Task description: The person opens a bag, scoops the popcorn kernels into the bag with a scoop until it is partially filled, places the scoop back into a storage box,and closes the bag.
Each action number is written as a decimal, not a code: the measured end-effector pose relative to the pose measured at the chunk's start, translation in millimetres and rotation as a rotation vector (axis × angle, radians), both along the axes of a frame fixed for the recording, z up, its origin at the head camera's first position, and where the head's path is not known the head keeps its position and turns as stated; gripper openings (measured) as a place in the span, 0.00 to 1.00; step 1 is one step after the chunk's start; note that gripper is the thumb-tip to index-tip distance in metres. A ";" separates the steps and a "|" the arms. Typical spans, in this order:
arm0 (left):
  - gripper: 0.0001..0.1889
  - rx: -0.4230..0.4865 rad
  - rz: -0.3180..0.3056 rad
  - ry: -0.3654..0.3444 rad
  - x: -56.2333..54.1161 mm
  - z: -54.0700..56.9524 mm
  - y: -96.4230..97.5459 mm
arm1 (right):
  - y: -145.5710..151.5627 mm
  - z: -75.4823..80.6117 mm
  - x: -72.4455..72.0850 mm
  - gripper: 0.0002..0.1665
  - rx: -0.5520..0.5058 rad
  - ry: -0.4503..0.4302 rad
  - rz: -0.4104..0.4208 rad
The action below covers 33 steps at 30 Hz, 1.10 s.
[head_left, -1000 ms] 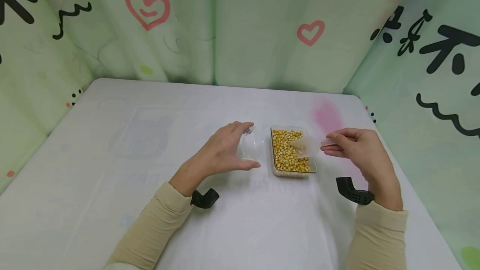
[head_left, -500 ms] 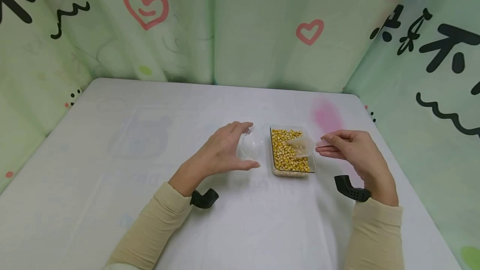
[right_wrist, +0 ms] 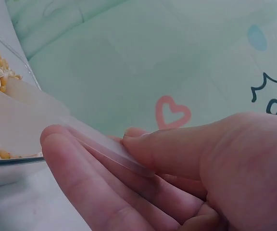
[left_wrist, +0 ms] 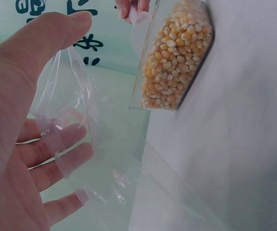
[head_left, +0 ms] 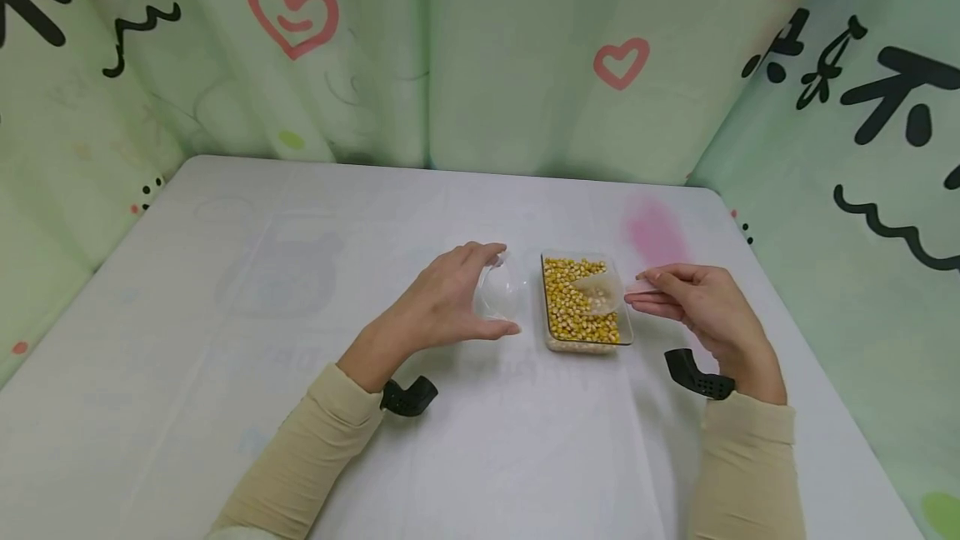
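My left hand [head_left: 452,298] spreads thumb and fingers wide apart at the mouth of a clear plastic bag [left_wrist: 76,96]. The thin film stretches from the thumb down across the fingers. Just right of the bag stands a clear rectangular container [head_left: 626,333] filled with yellow corn kernels [head_left: 566,315]. Between thumb and fingers, my right hand [head_left: 693,294] pinches the handle of a translucent white scoop [head_left: 603,294]. The scoop's bowl reaches over the container's right side, its front edge among the kernels. In the right wrist view the scoop [right_wrist: 18,113] slopes down toward the corn.
A white cloth covers the table [head_left: 225,357], with a pink patch [head_left: 654,232] behind the container. Green printed curtains [head_left: 510,107] enclose the back and both sides. Each wrist wears a black camera mount [head_left: 408,397].
My right hand has moved left, pushing the scoop further over the container and into the corn. The left hand and the bag have stayed in place.
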State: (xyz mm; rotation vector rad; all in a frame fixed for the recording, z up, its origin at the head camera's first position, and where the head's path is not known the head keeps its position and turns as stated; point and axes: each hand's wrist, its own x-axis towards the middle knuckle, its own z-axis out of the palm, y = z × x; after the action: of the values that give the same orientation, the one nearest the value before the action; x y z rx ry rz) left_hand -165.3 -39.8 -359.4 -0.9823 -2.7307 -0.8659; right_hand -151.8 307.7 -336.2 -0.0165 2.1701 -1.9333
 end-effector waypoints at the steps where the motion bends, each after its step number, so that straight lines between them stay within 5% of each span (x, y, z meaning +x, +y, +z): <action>1: 0.49 0.003 -0.001 0.000 -0.1 -0.2 -0.2 | -0.1 -0.7 -0.1 0.26 -0.009 0.001 0.001; 33: 0.49 -0.006 0.005 0.009 0.5 1.4 -0.4 | 0.6 -5.0 -3.2 0.24 -0.040 -0.064 -0.052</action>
State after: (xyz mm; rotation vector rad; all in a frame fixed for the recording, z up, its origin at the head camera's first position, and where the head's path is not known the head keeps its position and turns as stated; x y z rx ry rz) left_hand -164.8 -40.2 -358.0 -0.9782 -2.7284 -0.8512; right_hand -155.0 308.3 -341.2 0.0945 2.1115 -1.9766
